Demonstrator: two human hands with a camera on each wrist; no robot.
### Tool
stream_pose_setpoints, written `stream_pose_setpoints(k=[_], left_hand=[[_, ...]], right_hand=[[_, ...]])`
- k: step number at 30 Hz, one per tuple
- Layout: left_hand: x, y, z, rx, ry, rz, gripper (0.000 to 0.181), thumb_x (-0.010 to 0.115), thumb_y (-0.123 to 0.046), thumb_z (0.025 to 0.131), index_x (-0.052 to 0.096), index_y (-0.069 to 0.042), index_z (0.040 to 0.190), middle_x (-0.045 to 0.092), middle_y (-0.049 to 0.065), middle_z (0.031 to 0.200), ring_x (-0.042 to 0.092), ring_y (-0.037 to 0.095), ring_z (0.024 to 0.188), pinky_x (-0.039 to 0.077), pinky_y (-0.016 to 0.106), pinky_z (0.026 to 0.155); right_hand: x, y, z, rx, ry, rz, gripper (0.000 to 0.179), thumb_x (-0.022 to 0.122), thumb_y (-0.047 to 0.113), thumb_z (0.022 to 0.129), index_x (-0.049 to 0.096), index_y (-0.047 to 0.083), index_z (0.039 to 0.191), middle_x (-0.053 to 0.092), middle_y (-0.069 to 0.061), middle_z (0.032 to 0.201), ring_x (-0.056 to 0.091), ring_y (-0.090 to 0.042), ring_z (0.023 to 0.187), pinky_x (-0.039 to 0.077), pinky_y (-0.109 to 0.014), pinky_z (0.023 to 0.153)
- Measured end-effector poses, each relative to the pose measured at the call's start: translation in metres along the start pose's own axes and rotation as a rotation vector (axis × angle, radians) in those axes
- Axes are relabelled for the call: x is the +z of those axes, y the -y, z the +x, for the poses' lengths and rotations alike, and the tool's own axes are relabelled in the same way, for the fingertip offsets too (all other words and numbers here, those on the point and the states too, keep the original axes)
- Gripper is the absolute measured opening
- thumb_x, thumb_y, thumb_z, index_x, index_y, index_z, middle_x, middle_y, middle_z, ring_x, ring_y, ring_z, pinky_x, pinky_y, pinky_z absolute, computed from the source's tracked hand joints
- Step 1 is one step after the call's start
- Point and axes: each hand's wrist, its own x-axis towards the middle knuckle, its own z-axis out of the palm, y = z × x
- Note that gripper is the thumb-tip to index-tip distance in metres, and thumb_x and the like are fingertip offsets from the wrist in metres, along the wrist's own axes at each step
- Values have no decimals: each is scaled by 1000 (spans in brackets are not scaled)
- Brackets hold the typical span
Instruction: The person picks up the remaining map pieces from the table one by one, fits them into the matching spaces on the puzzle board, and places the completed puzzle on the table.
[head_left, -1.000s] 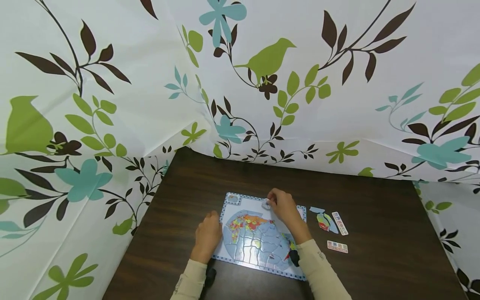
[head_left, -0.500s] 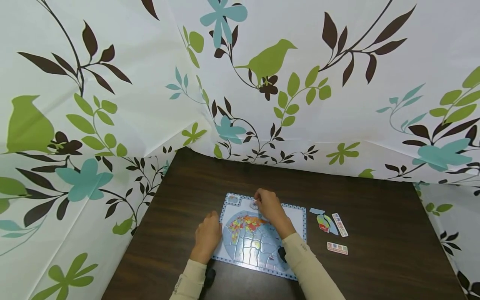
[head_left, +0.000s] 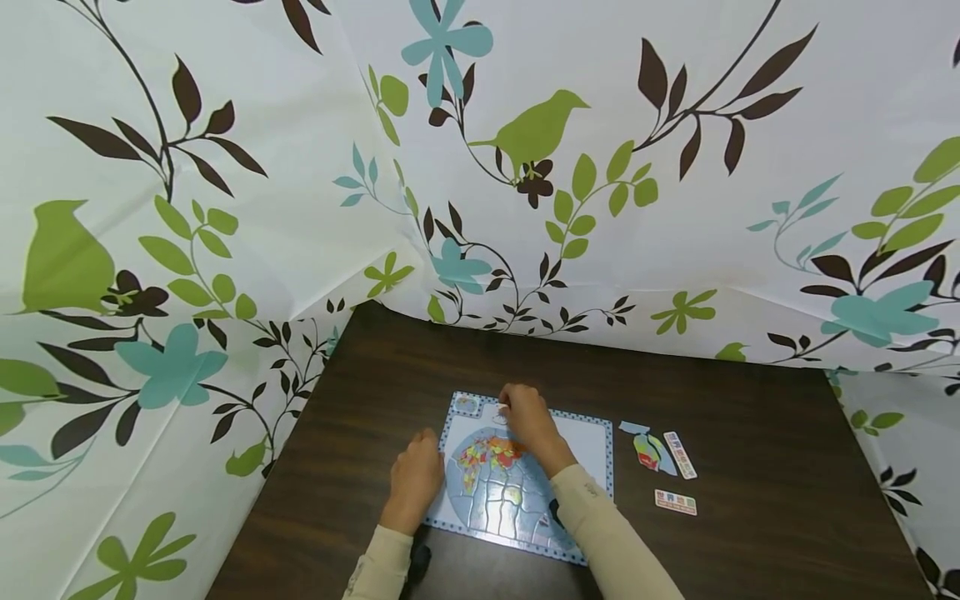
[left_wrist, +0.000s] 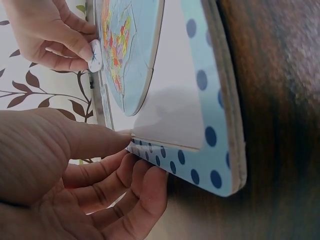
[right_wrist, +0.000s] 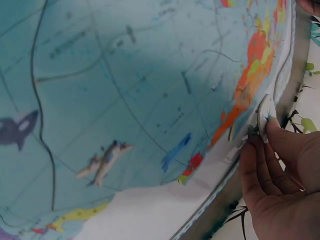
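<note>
A puzzle board (head_left: 581, 442) with a blue dotted border lies on the dark table. Most of its round world map (head_left: 491, 492) is filled with pieces. My left hand (head_left: 416, 477) holds the board's left edge; in the left wrist view the thumb lies on the border and the fingers curl against the side. With thumb and fingers my right hand (head_left: 531, 423) pinches a small white round puzzle piece (left_wrist: 95, 56) bearing a blue compass star. It holds the piece tilted close over the white area near the board's far edge, above the map.
To the right of the board lie several loose map pieces (head_left: 651, 452) in a small cluster. Two label strips, one slanted (head_left: 681, 455) and one flat across (head_left: 676, 502), sit beside them. A wall covering (head_left: 585, 208) with leaves and birds rises behind the brown table (head_left: 757, 467).
My right hand has moved left along the board's far side with the compass piece, toward the upper left corner. The left hand has stayed at the left edge.
</note>
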Motion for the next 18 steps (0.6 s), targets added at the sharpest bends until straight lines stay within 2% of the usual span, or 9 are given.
stream_pose_setpoints(k=[9, 18], left_hand=[[1, 1, -1, 3, -11, 6, 21, 78, -8, 95, 64, 5, 104, 68, 21, 93, 74, 44, 80, 59, 54, 66], [0, 0, -2, 9, -24, 8, 20, 78, -8, 95, 64, 4, 103, 68, 21, 92, 74, 45, 80, 59, 55, 65]], right_hand=[[10, -1, -2, -55, -39, 4, 13, 81, 6, 94, 75, 5, 106, 74, -9, 102, 71, -24, 91, 61, -43, 82], [15, 0, -2, -69, -56, -83, 16, 86, 13, 92, 76, 8, 104, 72, -6, 104, 72, -25, 94, 61, -44, 83]])
